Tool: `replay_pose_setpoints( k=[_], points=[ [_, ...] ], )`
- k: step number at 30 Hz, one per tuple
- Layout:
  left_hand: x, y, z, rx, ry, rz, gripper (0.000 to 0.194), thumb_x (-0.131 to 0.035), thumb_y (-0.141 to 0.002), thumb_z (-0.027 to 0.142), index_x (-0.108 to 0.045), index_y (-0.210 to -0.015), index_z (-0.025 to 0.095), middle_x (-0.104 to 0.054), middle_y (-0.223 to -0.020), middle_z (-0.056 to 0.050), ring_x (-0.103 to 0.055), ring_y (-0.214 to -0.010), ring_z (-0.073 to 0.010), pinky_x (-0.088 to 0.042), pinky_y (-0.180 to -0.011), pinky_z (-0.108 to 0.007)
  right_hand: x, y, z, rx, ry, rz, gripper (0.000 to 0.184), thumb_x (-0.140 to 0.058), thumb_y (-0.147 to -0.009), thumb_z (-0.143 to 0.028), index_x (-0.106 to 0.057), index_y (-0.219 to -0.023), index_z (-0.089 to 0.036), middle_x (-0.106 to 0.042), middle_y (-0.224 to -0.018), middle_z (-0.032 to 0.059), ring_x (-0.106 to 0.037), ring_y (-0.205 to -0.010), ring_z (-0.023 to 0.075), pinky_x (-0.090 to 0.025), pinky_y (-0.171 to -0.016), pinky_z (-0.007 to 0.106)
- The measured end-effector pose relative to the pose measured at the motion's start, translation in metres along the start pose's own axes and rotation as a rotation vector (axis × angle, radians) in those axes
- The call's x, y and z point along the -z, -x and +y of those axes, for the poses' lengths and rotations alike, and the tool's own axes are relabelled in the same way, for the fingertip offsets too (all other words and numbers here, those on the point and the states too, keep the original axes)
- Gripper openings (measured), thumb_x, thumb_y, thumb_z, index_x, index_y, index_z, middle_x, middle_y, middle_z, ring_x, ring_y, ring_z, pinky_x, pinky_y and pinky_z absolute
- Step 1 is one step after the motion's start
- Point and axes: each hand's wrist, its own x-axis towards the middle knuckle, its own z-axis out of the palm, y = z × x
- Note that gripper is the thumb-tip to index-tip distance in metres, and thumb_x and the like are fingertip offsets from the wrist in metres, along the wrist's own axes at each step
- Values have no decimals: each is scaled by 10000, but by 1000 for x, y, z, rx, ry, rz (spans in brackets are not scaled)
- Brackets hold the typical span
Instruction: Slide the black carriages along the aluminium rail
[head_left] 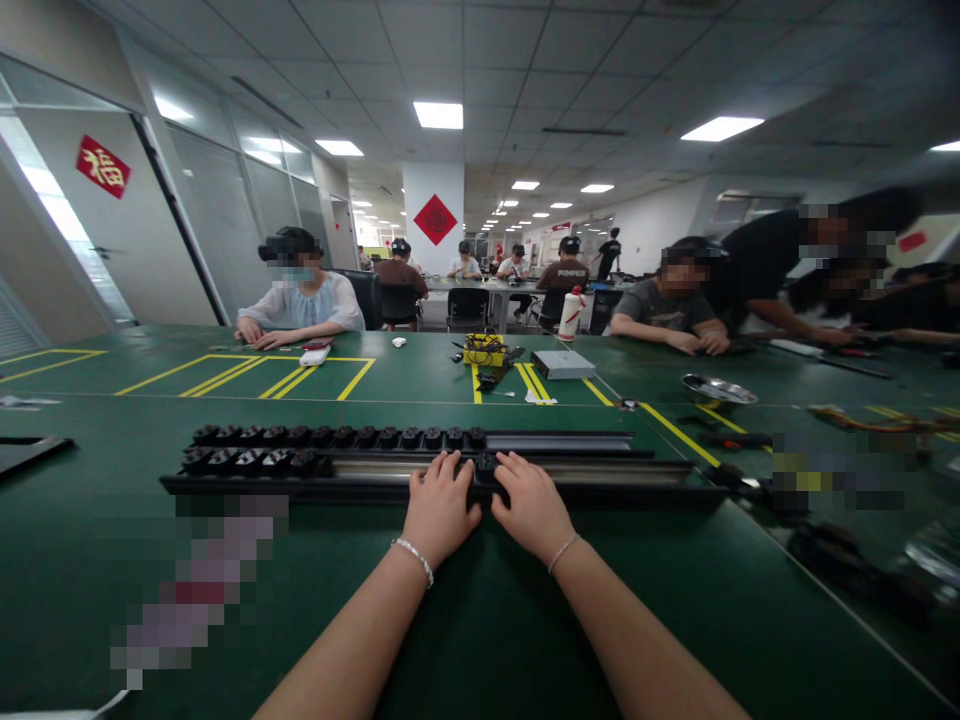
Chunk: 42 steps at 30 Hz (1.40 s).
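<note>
A long black power track (600, 487) with a metallic channel lies across the green table in front of me. In it, between my hands, sits a single black socket module (486, 466). My left hand (441, 508) bends over the track, fingertips at the module's left side and thumb at the track's front wall. From the other side my right hand (531, 505) mirrors this, its fingertips at the module's right edge. Several socket modules (247, 458) line the left end of this track. Behind it runs a second track (562, 440) holding a row of similar modules.
Yellow tape (356, 378) marks the green table (300, 590). Farther back are a yellow box of cables (484, 350), a grey box (562, 366), a metal bowl (718, 390) and a white bottle (571, 315). Tools and blurred items lie right; people sit across the table.
</note>
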Motion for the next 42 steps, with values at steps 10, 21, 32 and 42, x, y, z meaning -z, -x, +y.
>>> replay_pose_setpoints(
  k=[10, 21, 32, 42],
  points=[
    [3, 0, 1, 12, 0, -25, 535, -518, -729, 379, -433, -1242, 255, -400, -1362, -82, -296, -1257, -273, -293, -944, -461, 1, 1, 0, -1, -2, 2, 293, -479, -746, -208, -580, -1021, -214, -509, -1272, 53, -391, -1214, 210, -313, -979, 380],
    [5, 0, 2, 15, 1, -42, 538, -522, -728, 378, -432, -1246, 263, -398, -1363, -80, -303, -1255, -272, -290, -948, -459, 2, 1, 0, 1, 1, -4, 307, -482, -751, -203, -572, -1044, -214, -514, -1266, 54, -383, -1224, 199, -308, -987, 372],
    [1, 0, 0, 0, 8, -20, 539, -511, -727, 384, -430, -1245, 255, -405, -1359, -76, -304, -1253, -266, -285, -950, -466, 0, 1, 2, 1, -14, 3, 297, -473, -749, -199, -582, -1025, -204, -516, -1265, 54, -387, -1221, 205, -311, -988, 371],
    [2, -1, 0, -5, 0, -40, 552, -499, -728, 398, -418, -1256, 258, -389, -1367, -74, -295, -1256, -274, -284, -947, -485, -1, 2, 2, 5, -22, 33, 287, -471, -747, -197, -588, -1009, -196, -529, -1250, 49, -398, -1208, 198, -305, -995, 358]
  ],
)
